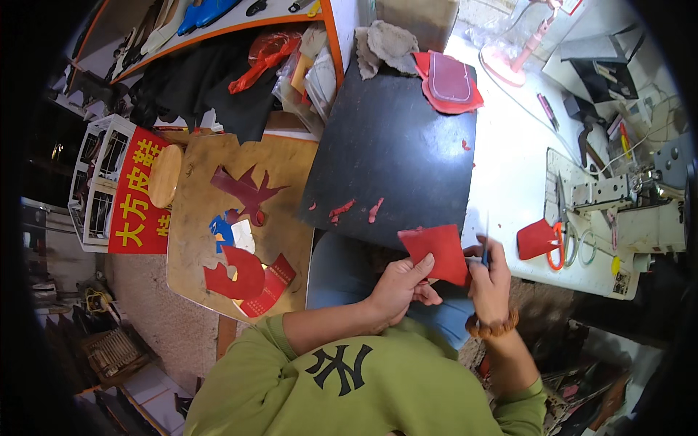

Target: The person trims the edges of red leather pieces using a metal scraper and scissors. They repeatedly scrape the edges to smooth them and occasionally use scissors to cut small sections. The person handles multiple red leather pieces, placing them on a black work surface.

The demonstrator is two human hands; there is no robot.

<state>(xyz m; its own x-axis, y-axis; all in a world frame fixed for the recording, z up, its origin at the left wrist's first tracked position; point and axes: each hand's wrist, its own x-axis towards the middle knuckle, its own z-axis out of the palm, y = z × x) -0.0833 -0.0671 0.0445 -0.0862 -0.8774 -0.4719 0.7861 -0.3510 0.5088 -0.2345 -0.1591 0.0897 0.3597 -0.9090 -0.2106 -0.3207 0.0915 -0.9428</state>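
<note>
My left hand point(398, 288) is closed on a red leather piece point(439, 248), thumb on its upper face, in front of the near edge of a black board point(392, 145). My right hand point(490, 280), at the piece's right edge, grips a slim knife point(485, 253) with a blue handle. Its thin blade points away from me and is hard to make out against the white table. Another red leather piece point(534, 240) lies to the right, beside scissors point(557, 247) with orange handles. Small red trimmings point(340, 211) are scattered on the board.
Red pieces with a light outline point(449, 81) sit at the board's far right corner, near a grey cloth point(389, 47). A sewing machine point(618, 195) stands at right on the white table point(509, 152). The wooden table point(283, 163) at left holds dark red scraps point(243, 190).
</note>
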